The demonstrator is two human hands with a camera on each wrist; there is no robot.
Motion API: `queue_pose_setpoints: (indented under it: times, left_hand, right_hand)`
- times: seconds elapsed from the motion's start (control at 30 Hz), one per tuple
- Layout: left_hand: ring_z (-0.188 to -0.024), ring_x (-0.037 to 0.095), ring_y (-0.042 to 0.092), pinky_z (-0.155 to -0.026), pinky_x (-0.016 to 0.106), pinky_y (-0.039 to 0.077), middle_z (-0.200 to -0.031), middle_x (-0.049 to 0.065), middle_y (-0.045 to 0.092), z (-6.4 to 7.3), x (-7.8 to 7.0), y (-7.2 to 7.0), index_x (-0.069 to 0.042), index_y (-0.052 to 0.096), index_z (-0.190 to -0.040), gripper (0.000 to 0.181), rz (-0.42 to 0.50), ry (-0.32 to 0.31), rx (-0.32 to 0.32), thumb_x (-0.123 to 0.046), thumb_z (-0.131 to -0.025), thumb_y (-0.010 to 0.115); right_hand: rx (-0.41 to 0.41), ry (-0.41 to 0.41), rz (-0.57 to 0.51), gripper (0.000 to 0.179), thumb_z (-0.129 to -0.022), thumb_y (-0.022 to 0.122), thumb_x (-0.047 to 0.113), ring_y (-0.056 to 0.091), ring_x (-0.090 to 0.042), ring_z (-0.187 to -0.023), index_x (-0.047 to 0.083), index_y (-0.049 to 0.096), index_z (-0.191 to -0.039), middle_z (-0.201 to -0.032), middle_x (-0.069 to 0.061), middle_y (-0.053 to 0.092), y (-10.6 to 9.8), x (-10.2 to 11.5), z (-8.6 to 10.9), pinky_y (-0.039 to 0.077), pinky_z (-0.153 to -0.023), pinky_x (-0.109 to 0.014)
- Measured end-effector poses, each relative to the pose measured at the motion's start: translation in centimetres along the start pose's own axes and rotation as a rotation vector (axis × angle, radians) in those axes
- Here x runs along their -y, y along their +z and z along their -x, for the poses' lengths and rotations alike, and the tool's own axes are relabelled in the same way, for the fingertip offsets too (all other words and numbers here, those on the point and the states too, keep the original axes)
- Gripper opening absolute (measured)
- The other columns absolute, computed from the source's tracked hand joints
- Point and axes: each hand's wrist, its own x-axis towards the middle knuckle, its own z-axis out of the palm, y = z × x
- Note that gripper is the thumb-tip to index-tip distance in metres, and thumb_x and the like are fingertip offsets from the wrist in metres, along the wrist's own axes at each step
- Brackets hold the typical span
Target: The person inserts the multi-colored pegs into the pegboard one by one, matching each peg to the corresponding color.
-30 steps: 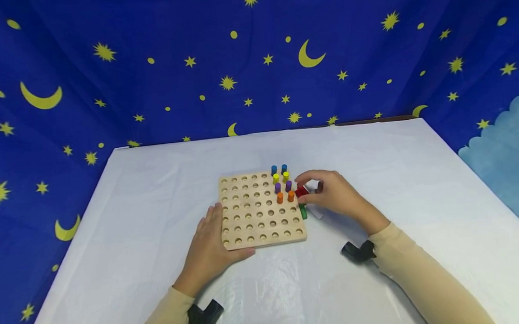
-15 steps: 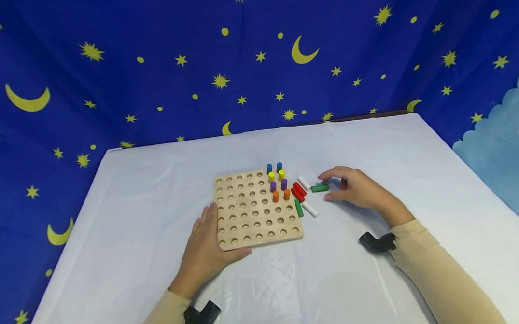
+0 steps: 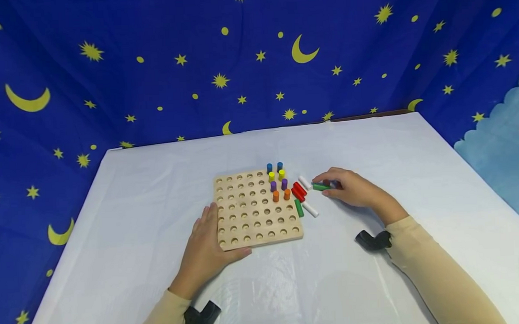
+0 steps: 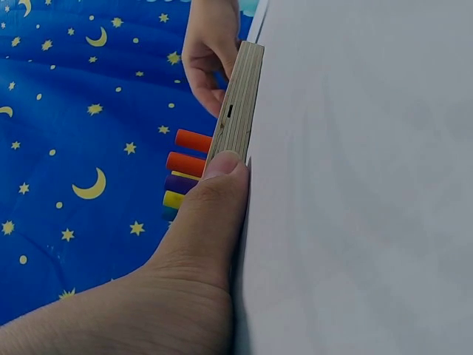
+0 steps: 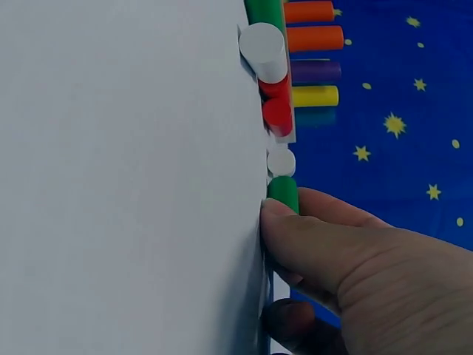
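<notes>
A square wooden pegboard (image 3: 249, 215) lies on the white table. Blue (image 3: 274, 167), yellow, purple and orange pegs (image 3: 281, 195) stand in pairs at its far right corner. Loose pegs lie just right of the board: two red (image 3: 298, 191), two white (image 3: 310, 209) and a green one (image 3: 298, 208). My right hand (image 3: 328, 188) pinches another green peg (image 3: 319, 187) that lies on the table; in the right wrist view the thumb and fingers close round that green peg (image 5: 284, 194). My left hand (image 3: 208, 236) rests flat at the board's near left corner, thumb (image 4: 214, 200) against the board edge (image 4: 238, 103).
White cloth covers the table (image 3: 372, 147), whose far edge meets a blue backdrop (image 3: 194, 63) with yellow stars and moons. Black wrist mounts (image 3: 371, 240) sit on both sleeves. Most holes of the board hold nothing.
My right hand left the red pegs beside the board, moved right, and closed its fingers on a green peg lying on the table. The left hand has stayed put.
</notes>
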Motion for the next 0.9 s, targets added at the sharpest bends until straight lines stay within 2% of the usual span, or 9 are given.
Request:
queue_pose_setpoints:
  times: [0.2,0.43,0.67,0.9]
  left_hand:
    - [-0.154,0.036,0.013,-0.126,0.053,0.014,-0.166,0.019,0.014,0.1,0.1,0.1,0.0,0.009,-0.158,0.142,0.006,0.005,-0.006,-0.077,-0.061,0.077]
    - [-0.154,0.035,0.013,-0.126,0.052,0.013,-0.166,0.018,0.015,0.0,0.1,0.1,0.0,0.009,-0.159,0.143,0.003,0.004,-0.01,-0.079,-0.06,0.076]
    - [-0.154,0.036,0.013,-0.126,0.053,0.013,-0.166,0.019,0.014,0.0,0.1,0.0,0.0,0.009,-0.159,0.143,0.005,0.007,-0.011,-0.079,-0.06,0.076]
    - [-0.154,0.035,0.012,-0.126,0.053,0.013,-0.166,0.018,0.014,0.0,0.1,0.0,0.0,0.008,-0.159,0.143,0.003,0.007,-0.008,-0.078,-0.06,0.077]
  right_hand:
    - [0.033,0.009,0.04,0.039,-0.097,0.064,0.016,0.055,-0.019,-0.095,0.019,0.061,-0.136,-0.109,-0.005,0.063,0.1,0.0,0.2,0.05,-0.09,-0.042]
    - [0.013,0.012,0.022,0.038,-0.1,0.059,0.012,0.056,-0.022,-0.101,0.017,0.057,-0.138,-0.114,-0.008,0.061,0.1,-0.1,0.1,0.05,-0.097,-0.047]
    - [-0.029,-0.019,-0.092,0.035,-0.095,0.067,0.015,0.051,-0.019,-0.081,0.017,0.056,-0.128,-0.101,-0.002,0.06,0.1,0.2,0.0,0.046,-0.072,-0.03]
    - [-0.042,-0.07,-0.237,0.036,-0.091,0.072,0.012,0.054,-0.02,-0.083,0.013,0.055,-0.124,-0.109,-0.003,0.058,0.4,1.9,0.1,0.047,-0.064,-0.025]
